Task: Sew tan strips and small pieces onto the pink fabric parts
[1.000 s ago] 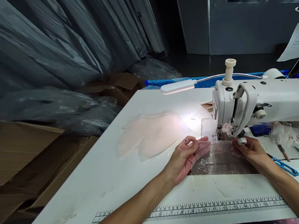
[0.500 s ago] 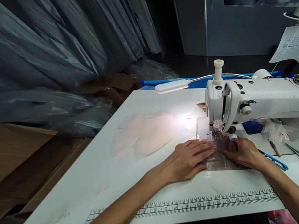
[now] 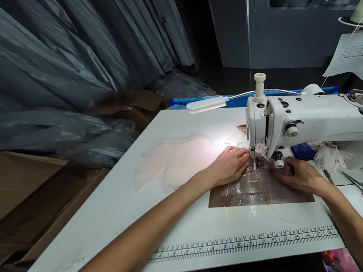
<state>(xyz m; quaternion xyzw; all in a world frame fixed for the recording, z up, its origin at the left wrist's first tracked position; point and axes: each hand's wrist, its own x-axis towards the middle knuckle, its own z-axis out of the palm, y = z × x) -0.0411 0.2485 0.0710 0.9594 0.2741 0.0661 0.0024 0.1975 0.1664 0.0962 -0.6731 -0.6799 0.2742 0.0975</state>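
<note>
A piece of sheer pinkish fabric (image 3: 252, 192) with small red marks lies under the needle area of a white sewing machine (image 3: 319, 116). My left hand (image 3: 233, 165) rests beside the presser foot (image 3: 261, 163), its fingers stretched forward, lying on the fabric at its left. On the other side, my right hand (image 3: 304, 176) has thumb and fingers closed on the fabric's right part; the fingertips are partly hidden. Brown material (image 3: 216, 200) shows beneath the sheer layer. A small pinkish gathered trim piece (image 3: 260, 148) sits at the machine head.
Pale pink cut pieces (image 3: 179, 163) lie left on the white table (image 3: 110, 214). A lamp (image 3: 207, 104) lights the work. Scissors (image 3: 356, 183), a white fabric bunch (image 3: 332, 157) and a blue item (image 3: 304, 151) are right. A printed ruler (image 3: 245, 244) runs along the front edge.
My left hand has moved forward from the fabric's middle to beside the presser foot, uncovering more of the fabric and brown material. My right hand stays at the right side. The view has shifted slightly.
</note>
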